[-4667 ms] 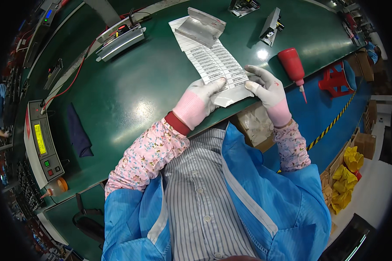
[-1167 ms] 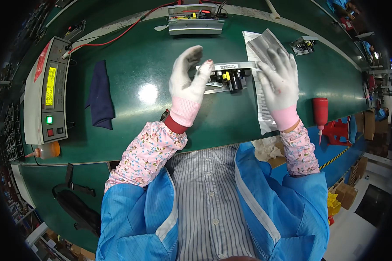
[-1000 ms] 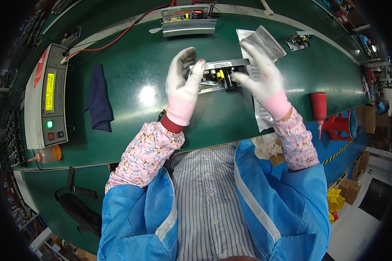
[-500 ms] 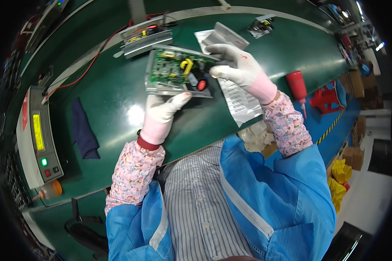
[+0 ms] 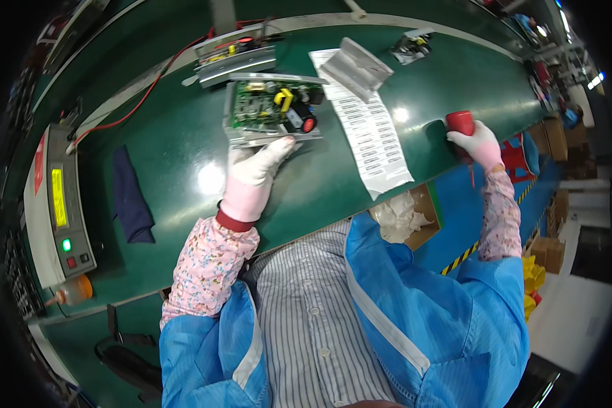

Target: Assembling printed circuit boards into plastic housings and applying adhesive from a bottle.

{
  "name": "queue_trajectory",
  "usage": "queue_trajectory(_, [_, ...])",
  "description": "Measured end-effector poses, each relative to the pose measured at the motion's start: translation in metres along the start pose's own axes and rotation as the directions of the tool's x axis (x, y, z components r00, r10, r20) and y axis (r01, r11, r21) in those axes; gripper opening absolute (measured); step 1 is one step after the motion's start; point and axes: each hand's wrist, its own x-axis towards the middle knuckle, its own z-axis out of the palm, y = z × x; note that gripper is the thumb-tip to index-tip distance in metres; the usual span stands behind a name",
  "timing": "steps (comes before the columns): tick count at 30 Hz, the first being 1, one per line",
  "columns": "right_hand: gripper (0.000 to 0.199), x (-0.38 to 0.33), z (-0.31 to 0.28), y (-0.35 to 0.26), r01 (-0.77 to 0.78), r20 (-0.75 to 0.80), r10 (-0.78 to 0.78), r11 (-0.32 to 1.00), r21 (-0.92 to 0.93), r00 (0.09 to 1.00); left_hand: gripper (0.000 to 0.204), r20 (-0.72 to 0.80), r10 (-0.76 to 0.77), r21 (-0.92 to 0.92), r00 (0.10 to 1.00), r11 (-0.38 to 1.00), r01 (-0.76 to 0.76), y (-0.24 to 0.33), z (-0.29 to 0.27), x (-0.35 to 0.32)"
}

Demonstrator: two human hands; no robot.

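Note:
My left hand (image 5: 254, 167), in a white glove with a pink cuff, grips the near edge of a green circuit board (image 5: 255, 112) set in a silver metal frame. The board carries a yellow-wrapped part and a black cylinder with a red end. Out at the right edge of the bench, my right hand (image 5: 481, 144), gloved the same way, is closed around a red squeeze bottle (image 5: 460, 122) with a thin nozzle pointing down. Between the hands lies a printed label sheet (image 5: 372, 139), with a bent metal bracket (image 5: 358, 68) on its far end.
Another framed board (image 5: 236, 62) stands behind mine, and a small one (image 5: 412, 46) sits far right. On the left are a device with a lit yellow display (image 5: 59, 197), a dark cloth (image 5: 131, 197) and an orange bottle (image 5: 77, 290). A cardboard box (image 5: 425, 216) is below the bench edge.
My right hand has left the board, moved right and taken hold of the red squeeze bottle. My left hand stays on the board, which has shifted slightly and tilts less.

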Motion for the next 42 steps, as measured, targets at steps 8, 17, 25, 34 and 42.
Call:
queue_trajectory(8, [0.062,-0.093,0.010,-0.167,0.172,-0.244,-0.399,-0.209,0.963,0.884,0.044,-0.067,0.045,0.128,0.997,0.991,-0.036,0.001,0.008,-0.003])
queue_trajectory(17, [0.077,-0.116,0.084,-0.216,0.635,-0.619,-0.400,-0.109,0.765,0.676,0.029,-0.048,0.083,0.081,0.995,0.994,-0.079,-0.005,0.007,0.001])
queue_trajectory(25, [0.080,-0.121,0.085,-0.217,0.704,-0.654,-0.396,-0.027,0.710,0.645,0.033,-0.025,0.133,0.176,0.991,0.976,-0.127,-0.010,0.007,0.000])
queue_trajectory(34, [0.073,-0.130,0.078,-0.221,0.608,-0.574,-0.331,-0.001,0.794,0.749,0.038,-0.019,0.126,0.194,0.992,0.974,-0.120,-0.007,0.007,0.000])
queue_trajectory(42, [0.056,-0.127,0.075,-0.221,0.515,-0.576,-0.316,-0.260,0.817,0.754,0.043,-0.012,0.144,0.189,0.990,0.972,-0.139,-0.007,0.010,0.001])
